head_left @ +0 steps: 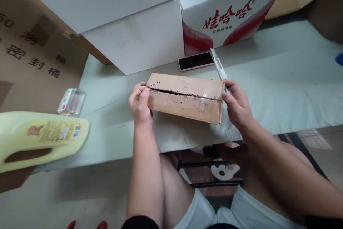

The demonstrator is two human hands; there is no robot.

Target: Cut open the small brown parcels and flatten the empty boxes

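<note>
A small brown cardboard box (184, 109) is between my hands at the front of the cloth-covered table. A narrow, ragged gap runs along the seam between its top flaps, and a bit of clear tape shines near the right end. My left hand (141, 104) grips the left end, thumb on top. At the right end my right hand (237, 102) holds the corner, with its thumb toward the seam. Just behind that hand lies a white utility knife (219, 65), its lower end partly hidden by the fingers. A phone (196, 61) with a dark screen rests beside the knife.
White cartons (139, 39) and a red-and-white water carton (222, 21) stand along the back. At left are a yellow jug (61, 125) lying on its side, a clear plastic container (76, 102) and a large brown carton (34, 79). The pale green cloth (289, 89) covers the table.
</note>
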